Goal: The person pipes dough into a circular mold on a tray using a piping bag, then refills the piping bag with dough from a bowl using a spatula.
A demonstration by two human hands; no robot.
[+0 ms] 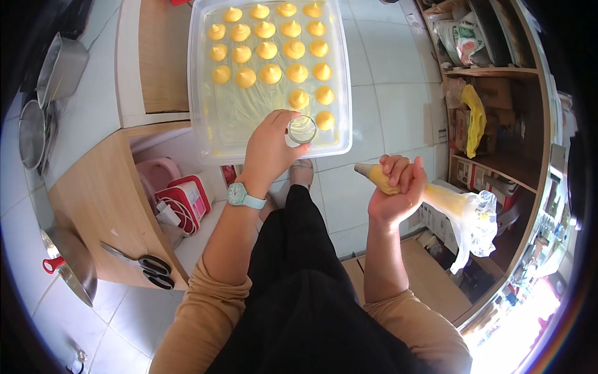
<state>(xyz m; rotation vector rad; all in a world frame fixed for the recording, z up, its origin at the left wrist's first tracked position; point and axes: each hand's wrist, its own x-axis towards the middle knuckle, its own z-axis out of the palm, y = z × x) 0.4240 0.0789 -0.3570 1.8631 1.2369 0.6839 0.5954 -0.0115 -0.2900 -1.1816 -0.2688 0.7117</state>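
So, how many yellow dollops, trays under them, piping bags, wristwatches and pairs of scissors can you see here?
Yellow dollops: 22
Tray: 1
Piping bag: 1
Wristwatch: 1
Pair of scissors: 1
Total: 26

Translucent tray (219,118): yellow mounds (270,73) in rows. Wooden surface (93,206): black-handled scissors (142,260).

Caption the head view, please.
Left hand holds a round-rimmed item at a tray of yellow mounds; right hand grips a piping bag.
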